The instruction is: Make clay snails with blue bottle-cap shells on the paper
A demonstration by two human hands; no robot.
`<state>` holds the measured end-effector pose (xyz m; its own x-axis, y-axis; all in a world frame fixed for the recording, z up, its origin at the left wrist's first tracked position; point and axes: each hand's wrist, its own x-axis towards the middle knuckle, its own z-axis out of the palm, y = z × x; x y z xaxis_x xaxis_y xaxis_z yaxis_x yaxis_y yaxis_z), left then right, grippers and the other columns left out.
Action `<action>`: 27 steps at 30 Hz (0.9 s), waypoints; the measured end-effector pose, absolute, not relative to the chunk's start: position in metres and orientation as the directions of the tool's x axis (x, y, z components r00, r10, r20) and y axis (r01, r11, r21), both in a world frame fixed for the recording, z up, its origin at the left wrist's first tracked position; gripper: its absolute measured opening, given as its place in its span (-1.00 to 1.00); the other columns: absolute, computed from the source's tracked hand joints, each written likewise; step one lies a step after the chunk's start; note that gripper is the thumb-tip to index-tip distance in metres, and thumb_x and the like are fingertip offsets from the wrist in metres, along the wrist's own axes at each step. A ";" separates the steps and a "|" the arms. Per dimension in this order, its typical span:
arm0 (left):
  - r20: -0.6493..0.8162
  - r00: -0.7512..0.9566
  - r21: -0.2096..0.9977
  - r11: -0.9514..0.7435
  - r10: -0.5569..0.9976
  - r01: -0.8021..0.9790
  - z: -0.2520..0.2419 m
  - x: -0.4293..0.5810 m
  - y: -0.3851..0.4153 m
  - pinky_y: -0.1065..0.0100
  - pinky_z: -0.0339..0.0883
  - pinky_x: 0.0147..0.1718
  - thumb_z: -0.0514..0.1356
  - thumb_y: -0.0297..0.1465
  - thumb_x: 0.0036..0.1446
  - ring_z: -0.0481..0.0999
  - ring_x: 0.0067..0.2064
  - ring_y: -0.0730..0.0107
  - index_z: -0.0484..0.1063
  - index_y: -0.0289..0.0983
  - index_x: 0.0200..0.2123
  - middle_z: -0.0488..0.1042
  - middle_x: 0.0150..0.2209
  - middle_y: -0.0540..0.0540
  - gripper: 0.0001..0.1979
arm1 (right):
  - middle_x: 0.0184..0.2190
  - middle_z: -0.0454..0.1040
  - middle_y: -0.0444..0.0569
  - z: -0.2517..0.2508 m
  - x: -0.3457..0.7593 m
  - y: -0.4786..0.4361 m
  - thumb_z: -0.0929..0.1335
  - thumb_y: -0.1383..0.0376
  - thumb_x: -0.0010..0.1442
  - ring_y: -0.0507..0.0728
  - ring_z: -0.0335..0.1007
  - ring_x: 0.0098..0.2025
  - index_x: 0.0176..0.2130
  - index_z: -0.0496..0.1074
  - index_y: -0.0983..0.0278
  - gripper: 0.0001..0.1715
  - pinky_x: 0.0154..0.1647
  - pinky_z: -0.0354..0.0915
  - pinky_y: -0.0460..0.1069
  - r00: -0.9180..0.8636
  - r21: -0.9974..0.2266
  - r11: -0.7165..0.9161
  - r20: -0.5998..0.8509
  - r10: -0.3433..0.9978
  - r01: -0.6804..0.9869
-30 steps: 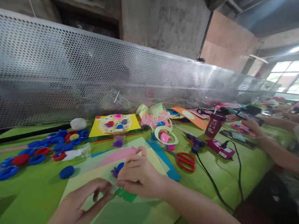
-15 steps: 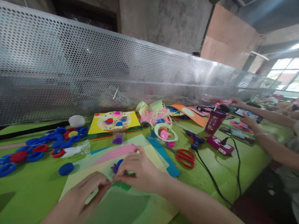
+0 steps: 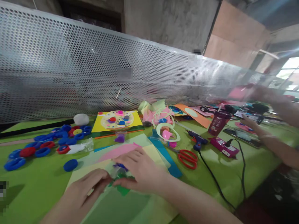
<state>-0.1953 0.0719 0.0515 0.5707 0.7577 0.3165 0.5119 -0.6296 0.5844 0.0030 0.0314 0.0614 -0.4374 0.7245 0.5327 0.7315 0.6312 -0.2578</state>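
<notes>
My left hand (image 3: 92, 183) is closed, its fingers curled and pressed together at the left edge of a crumpled green piece (image 3: 122, 189); what they pinch is hidden. My right hand (image 3: 143, 166) reaches across from the right, fingers stretched out and thumb apart from them. Its fingers partly cover a small purple piece (image 3: 121, 166), with something clear and shiny beside it. Both hands are over overlapping sheets of pale green and yellow paper (image 3: 149, 155). A pink paper shape (image 3: 119, 152) lies just beyond my right fingers.
Blue and red bottle caps (image 3: 43, 151) lie left, with a single blue cap (image 3: 70, 165) nearer. Red-handled scissors (image 3: 188, 159), a glue gun (image 3: 197, 139), a power strip (image 3: 224, 147) and a cup (image 3: 218, 123) stand right. A decorated yellow card (image 3: 137, 119) lies behind; a co-worker's arm (image 3: 275, 146) reaches in.
My right thumb and fingers have parted and spread, uncovering more of the green piece. The view has shifted slightly. A co-worker's far hand has risen, blurred, near something pink.
</notes>
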 end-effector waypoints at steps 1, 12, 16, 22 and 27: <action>0.282 0.572 0.576 -0.613 0.770 0.541 0.052 -0.196 0.075 0.49 0.26 -0.50 0.00 -0.18 0.16 0.44 -0.53 0.41 0.34 -0.15 -0.49 0.44 -0.56 0.08 -0.72 | 0.00 0.47 0.02 0.063 0.004 0.031 0.28 0.10 0.25 0.15 0.34 0.02 0.08 0.28 0.33 -0.50 0.02 0.14 0.03 -0.415 -0.252 0.602 0.526 0.742 0.758; 0.293 0.542 0.471 -0.612 0.787 0.635 0.050 -0.199 0.090 0.44 0.35 -0.44 -0.03 -0.14 0.18 0.53 -0.43 0.33 0.38 -0.15 -0.37 0.54 -0.42 0.01 -0.71 | -0.24 0.48 0.14 0.068 0.055 0.057 0.22 0.37 0.27 0.25 0.32 -0.11 -0.26 0.46 0.38 -0.75 -0.10 0.18 0.14 -0.011 -0.178 0.119 0.512 0.859 0.977; 0.274 0.579 0.438 -0.636 0.768 0.635 0.050 -0.199 0.091 0.40 0.39 -0.40 -0.02 -0.12 0.17 0.57 -0.34 0.27 0.42 -0.15 -0.35 0.58 -0.35 -0.03 -0.69 | -0.32 0.49 0.05 0.061 0.049 0.076 0.26 0.34 0.24 0.18 0.34 -0.16 -0.36 0.48 0.32 -0.76 -0.12 0.16 0.07 -0.100 -0.122 0.171 0.448 0.888 0.978; 0.316 0.592 0.401 -0.670 0.741 0.625 0.049 -0.200 0.086 0.30 0.43 -0.30 -0.03 -0.16 0.17 0.58 -0.27 0.22 0.43 -0.14 -0.36 0.59 -0.31 -0.05 -0.70 | -0.30 0.51 0.02 0.055 0.048 0.075 0.24 0.36 0.25 0.14 0.36 -0.17 -0.33 0.49 0.33 -0.76 -0.15 0.16 0.03 -0.056 -0.157 0.132 0.417 0.907 0.979; 0.348 0.611 0.378 -0.703 0.711 0.602 0.050 -0.197 0.082 0.27 0.46 -0.31 -0.04 -0.15 0.14 0.59 -0.29 0.19 0.46 -0.15 -0.37 0.61 -0.35 -0.08 -0.67 | -0.32 0.51 0.00 0.054 0.055 0.069 0.26 0.39 0.22 0.12 0.38 -0.19 -0.34 0.48 0.33 -0.79 -0.15 0.18 0.00 0.007 -0.220 0.087 0.397 0.918 0.972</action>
<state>-0.1973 0.0816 0.0499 0.6109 0.7109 0.3485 0.6021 -0.7030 0.3785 0.0549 0.0687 0.0539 0.0074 0.9178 0.3970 0.9715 0.0874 -0.2203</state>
